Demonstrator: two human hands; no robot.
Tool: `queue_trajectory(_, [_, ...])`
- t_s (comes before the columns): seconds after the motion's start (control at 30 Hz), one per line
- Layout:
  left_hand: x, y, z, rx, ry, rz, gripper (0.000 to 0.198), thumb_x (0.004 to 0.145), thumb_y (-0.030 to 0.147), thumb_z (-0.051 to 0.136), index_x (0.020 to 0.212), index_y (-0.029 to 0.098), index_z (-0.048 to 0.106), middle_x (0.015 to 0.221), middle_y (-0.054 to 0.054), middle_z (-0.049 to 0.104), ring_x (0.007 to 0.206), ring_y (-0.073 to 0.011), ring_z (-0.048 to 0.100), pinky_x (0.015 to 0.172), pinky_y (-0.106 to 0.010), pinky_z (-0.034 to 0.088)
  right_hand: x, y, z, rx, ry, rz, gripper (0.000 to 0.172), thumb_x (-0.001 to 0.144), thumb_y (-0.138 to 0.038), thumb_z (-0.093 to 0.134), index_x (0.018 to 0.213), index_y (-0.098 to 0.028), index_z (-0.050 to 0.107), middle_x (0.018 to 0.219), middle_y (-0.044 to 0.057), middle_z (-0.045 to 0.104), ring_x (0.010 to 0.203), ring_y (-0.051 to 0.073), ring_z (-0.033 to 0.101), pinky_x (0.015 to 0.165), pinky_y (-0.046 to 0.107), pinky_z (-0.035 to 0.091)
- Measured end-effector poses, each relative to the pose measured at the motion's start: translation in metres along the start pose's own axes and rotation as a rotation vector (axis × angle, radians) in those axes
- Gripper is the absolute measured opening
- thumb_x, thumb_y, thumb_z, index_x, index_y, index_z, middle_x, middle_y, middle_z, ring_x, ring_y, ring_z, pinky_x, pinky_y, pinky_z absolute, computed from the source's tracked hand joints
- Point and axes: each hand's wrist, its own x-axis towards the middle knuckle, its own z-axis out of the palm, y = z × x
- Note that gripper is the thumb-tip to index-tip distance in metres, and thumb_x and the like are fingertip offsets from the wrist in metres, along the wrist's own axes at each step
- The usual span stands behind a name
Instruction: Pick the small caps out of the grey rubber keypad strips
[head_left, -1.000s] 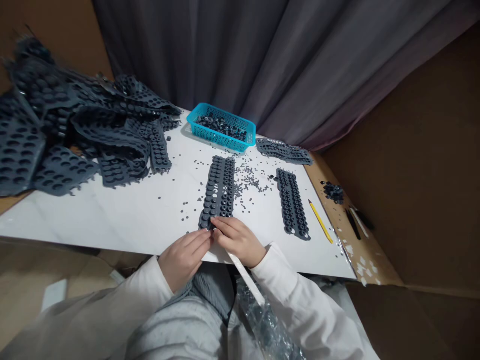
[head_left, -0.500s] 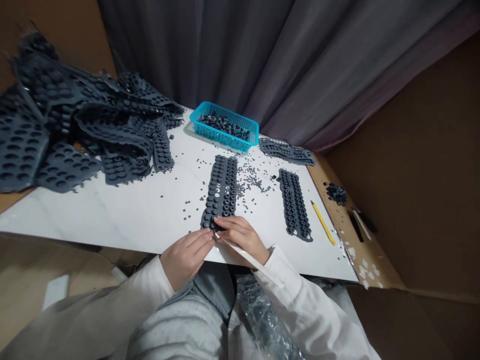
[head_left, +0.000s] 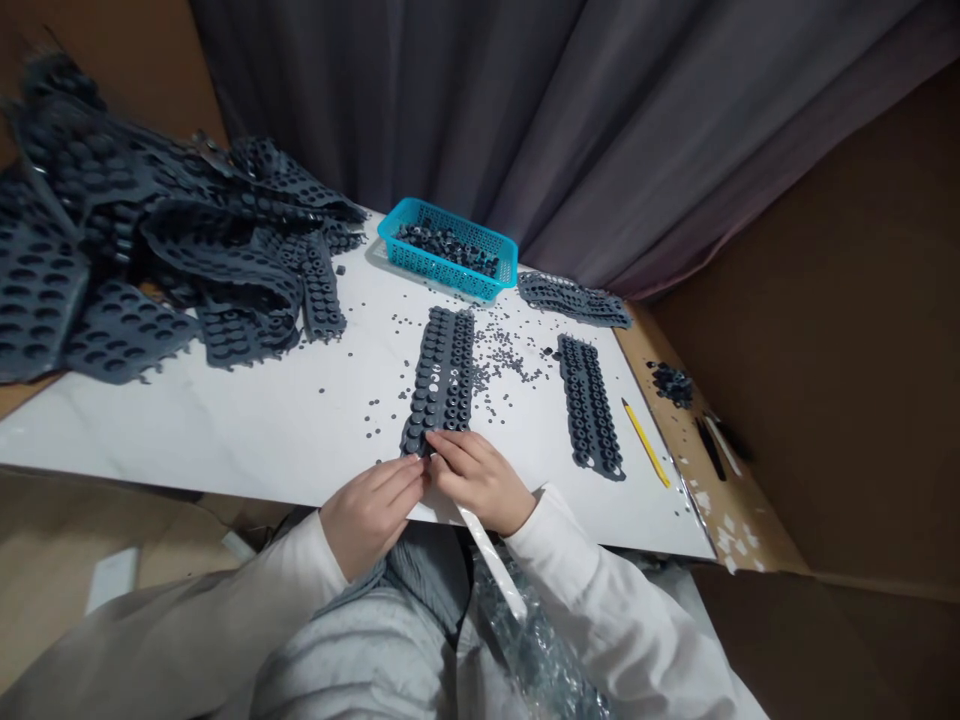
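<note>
A dark grey rubber sheet [head_left: 442, 370] with rows of round knobs lies lengthwise in front of me on the white tabletop. At its near end, my left hand [head_left: 373, 510] has its fingers pressed together on the sheet's edge. My right hand [head_left: 480, 480] is closed around a slim white stick-like tool [head_left: 491, 565], whose long end sticks out below the palm toward my lap. The fingertips of both hands nearly meet over the sheet's near end. Its tip and whatever lies between the fingertips are hidden.
Small dark discs [head_left: 502, 355] lie scattered around the sheet. A blue basket [head_left: 442, 268] of small dark pieces stands behind. Grey sheets [head_left: 225, 250] are heaped at left; another knobbed sheet [head_left: 589, 405] and a yellow pen-like tool [head_left: 645, 443] lie at right. A grey curtain [head_left: 465, 100] hangs behind.
The white tool in my right hand has swung from lying along the wrist to pointing down toward my lap. My left hand stays at the sheet's near end.
</note>
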Motion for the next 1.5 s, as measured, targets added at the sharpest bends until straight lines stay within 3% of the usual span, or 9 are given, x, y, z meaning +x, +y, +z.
queue_trajectory(0.1, [-0.001,0.000,0.000,-0.008,-0.032,0.006,0.037,0.082,0.003,0.040,0.107,0.010,0.067,0.108,-0.013,0.072,0.104,-0.0221,0.065,0.092,-0.034,0.054,0.000,0.004,0.000,0.035,0.043,0.085,0.010,0.091,-0.009,0.054,0.095,-0.014,0.061,0.117,0.020,0.069,0.114,0.025,0.063,0.092,0.039,0.057])
queue_trajectory(0.2, [-0.003,-0.001,0.000,-0.026,-0.071,0.004,0.041,0.079,0.002,0.041,0.110,0.011,0.066,0.113,-0.012,0.071,0.109,-0.0222,0.064,0.095,-0.034,0.053,-0.001,0.009,0.001,0.207,0.115,0.231,0.009,0.091,-0.010,0.055,0.096,-0.015,0.061,0.119,0.018,0.069,0.117,0.022,0.062,0.093,0.036,0.058])
queue_trajectory(0.4, [-0.007,0.000,0.005,-0.026,-0.071,-0.028,0.040,0.081,0.002,0.041,0.111,0.010,0.066,0.113,-0.012,0.071,0.110,-0.0227,0.063,0.095,-0.036,0.053,-0.001,0.008,0.001,0.535,0.084,0.356,0.008,0.091,-0.016,0.057,0.095,-0.019,0.062,0.120,0.015,0.069,0.119,0.021,0.062,0.099,0.040,0.054])
queue_trajectory(0.6, [-0.008,-0.001,0.006,-0.031,-0.062,-0.020,0.041,0.081,0.002,0.040,0.112,0.010,0.065,0.113,-0.012,0.071,0.110,-0.0227,0.063,0.095,-0.036,0.053,-0.001,0.008,0.003,0.505,0.027,0.350,0.010,0.093,-0.019,0.054,0.095,-0.019,0.063,0.118,0.014,0.070,0.116,0.021,0.064,0.096,0.039,0.054])
queue_trajectory(0.9, [-0.002,0.001,0.002,-0.049,-0.028,-0.020,0.037,0.082,0.002,0.039,0.105,0.010,0.067,0.106,-0.012,0.072,0.105,-0.0221,0.065,0.095,-0.033,0.052,0.007,0.013,0.007,0.072,-0.018,0.058,0.012,0.093,-0.012,0.051,0.092,-0.016,0.063,0.116,0.017,0.070,0.112,0.024,0.064,0.090,0.038,0.058])
queue_trajectory(1.03, [-0.005,0.001,0.005,-0.053,-0.041,-0.034,0.041,0.081,0.002,0.038,0.109,0.011,0.067,0.110,-0.013,0.071,0.108,-0.0223,0.064,0.096,-0.035,0.052,0.008,0.017,0.005,0.113,-0.011,0.193,0.016,0.094,-0.012,0.049,0.098,-0.017,0.062,0.122,0.017,0.067,0.119,0.024,0.061,0.096,0.042,0.056])
queue_trajectory(1.2, [-0.008,0.000,0.006,-0.042,-0.076,-0.038,0.044,0.079,0.000,0.039,0.112,0.012,0.066,0.117,-0.012,0.070,0.112,-0.0216,0.062,0.097,-0.035,0.052,0.008,0.023,0.001,0.395,0.108,0.430,0.012,0.093,-0.016,0.051,0.095,-0.020,0.062,0.118,0.015,0.069,0.114,0.021,0.064,0.093,0.039,0.057])
queue_trajectory(1.33, [-0.008,0.000,0.005,-0.044,-0.075,-0.039,0.044,0.080,0.002,0.039,0.114,0.013,0.065,0.116,-0.011,0.070,0.112,-0.0213,0.062,0.097,-0.036,0.052,0.011,0.019,0.003,0.589,0.117,0.458,0.006,0.092,-0.019,0.056,0.092,-0.021,0.062,0.116,0.013,0.071,0.115,0.020,0.064,0.096,0.039,0.055])
queue_trajectory(1.5, [-0.006,0.001,0.003,-0.044,-0.079,-0.035,0.044,0.079,0.002,0.040,0.113,0.013,0.065,0.116,-0.010,0.070,0.112,-0.0207,0.062,0.097,-0.035,0.052,0.011,0.018,0.008,0.603,0.087,0.464,0.007,0.092,-0.021,0.055,0.091,-0.021,0.062,0.112,0.013,0.073,0.112,0.020,0.066,0.094,0.039,0.055])
